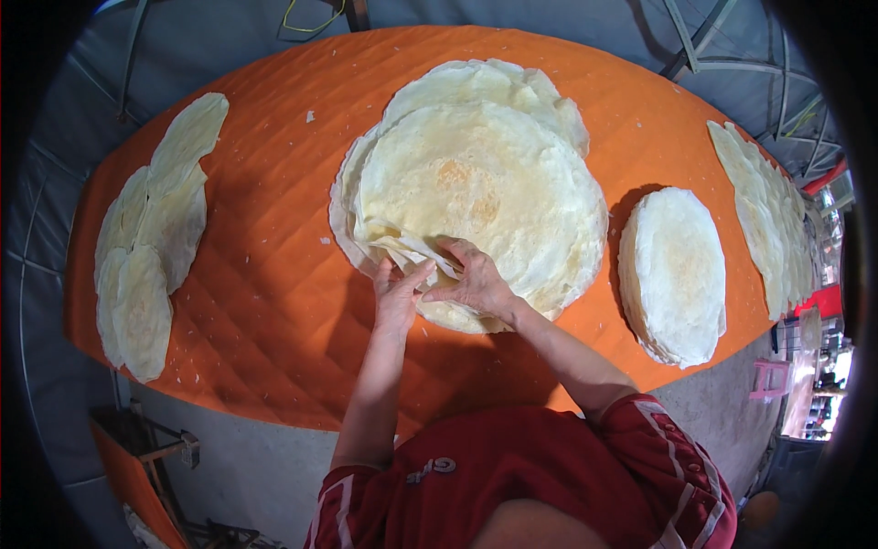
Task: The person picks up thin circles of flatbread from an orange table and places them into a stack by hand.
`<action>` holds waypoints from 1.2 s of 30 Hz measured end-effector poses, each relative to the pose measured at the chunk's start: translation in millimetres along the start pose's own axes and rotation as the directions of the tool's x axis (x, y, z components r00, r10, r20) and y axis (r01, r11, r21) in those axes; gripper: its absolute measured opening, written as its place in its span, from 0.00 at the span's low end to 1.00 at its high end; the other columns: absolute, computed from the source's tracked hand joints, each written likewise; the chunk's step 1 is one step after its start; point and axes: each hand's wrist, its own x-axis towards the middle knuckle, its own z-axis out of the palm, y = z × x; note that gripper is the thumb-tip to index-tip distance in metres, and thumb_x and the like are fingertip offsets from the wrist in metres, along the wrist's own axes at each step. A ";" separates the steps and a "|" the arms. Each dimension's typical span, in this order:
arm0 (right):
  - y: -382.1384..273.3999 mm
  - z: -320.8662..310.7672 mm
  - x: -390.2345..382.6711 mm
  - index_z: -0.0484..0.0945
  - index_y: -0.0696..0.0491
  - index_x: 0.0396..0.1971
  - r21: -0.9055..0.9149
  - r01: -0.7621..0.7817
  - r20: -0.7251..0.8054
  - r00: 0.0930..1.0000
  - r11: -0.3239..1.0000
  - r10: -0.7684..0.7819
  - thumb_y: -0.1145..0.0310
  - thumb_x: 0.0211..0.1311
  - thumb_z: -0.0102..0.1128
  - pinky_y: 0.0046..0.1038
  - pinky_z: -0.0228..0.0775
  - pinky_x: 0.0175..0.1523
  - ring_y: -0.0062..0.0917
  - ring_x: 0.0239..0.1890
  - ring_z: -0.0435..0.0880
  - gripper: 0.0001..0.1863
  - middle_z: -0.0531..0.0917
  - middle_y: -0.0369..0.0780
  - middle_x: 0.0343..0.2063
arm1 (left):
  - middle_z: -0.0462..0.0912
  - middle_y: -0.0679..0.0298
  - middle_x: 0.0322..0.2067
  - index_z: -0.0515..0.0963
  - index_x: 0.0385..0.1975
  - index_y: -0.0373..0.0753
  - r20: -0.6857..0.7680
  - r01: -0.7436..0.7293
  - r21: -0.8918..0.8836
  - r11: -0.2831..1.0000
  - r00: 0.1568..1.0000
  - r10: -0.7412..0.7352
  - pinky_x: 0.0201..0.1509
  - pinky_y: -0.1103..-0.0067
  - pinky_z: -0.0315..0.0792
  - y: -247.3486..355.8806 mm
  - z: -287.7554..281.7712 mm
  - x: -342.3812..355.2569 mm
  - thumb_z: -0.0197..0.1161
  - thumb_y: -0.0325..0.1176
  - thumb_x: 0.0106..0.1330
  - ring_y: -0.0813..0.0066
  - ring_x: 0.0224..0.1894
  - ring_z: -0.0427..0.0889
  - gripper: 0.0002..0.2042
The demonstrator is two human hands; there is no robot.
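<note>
A broad stack of thin, round, pale flatbreads (476, 192) lies in the middle of an orange-covered table (274, 302). Along its near left edge several layers are lifted and creased. My left hand (399, 297) pinches these raised edges, its thumb pointing right. Close beside it, my right hand (477, 285) has its fingers curled over the same layers, with the thumb underneath. Part of what lies between my fingers is hidden by the hands. The top flatbread has a browned patch at its centre.
To the right stands a tall, neat flatbread pile (675, 274). Overlapping flatbreads (151, 238) lie along the left edge, and another row (764, 220) along the far right. Crumbs dot the orange cover. A pink stool (770, 378) is on the floor at right.
</note>
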 end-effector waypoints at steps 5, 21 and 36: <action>-16.6 -6.3 -0.6 0.64 0.60 0.50 0.155 -0.253 0.144 0.962 0.955 0.231 0.58 0.43 0.65 0.27 0.70 0.38 0.28 0.32 0.78 0.35 0.77 0.48 0.33 | 0.74 0.65 0.34 0.65 0.42 0.39 -0.030 -0.020 -0.084 0.996 0.999 0.017 0.30 0.82 0.72 -4.1 -6.0 -3.2 0.60 0.21 0.52 0.80 0.34 0.74 0.18; -128.2 -198.5 74.2 0.70 0.58 0.44 -0.828 0.247 0.114 0.953 0.504 -0.280 0.77 0.41 0.47 0.28 0.67 0.27 0.31 0.21 0.76 0.23 0.77 0.45 0.23 | 0.71 0.61 0.36 0.61 0.43 0.36 -0.126 -0.037 -0.066 0.997 0.992 0.028 0.36 0.75 0.70 -25.9 -28.6 -6.2 0.58 0.31 0.57 0.74 0.35 0.74 0.17; 28.2 -82.6 47.3 0.70 0.54 0.45 0.263 -0.236 0.283 0.946 0.935 0.158 0.67 0.52 0.53 0.20 0.67 0.29 0.18 0.20 0.71 0.18 0.77 0.35 0.20 | 0.61 0.51 0.48 0.53 0.53 0.36 0.027 0.106 -0.109 0.988 0.994 -0.104 0.53 0.67 0.64 12.0 6.8 -7.3 0.51 0.18 0.49 0.57 0.49 0.66 0.28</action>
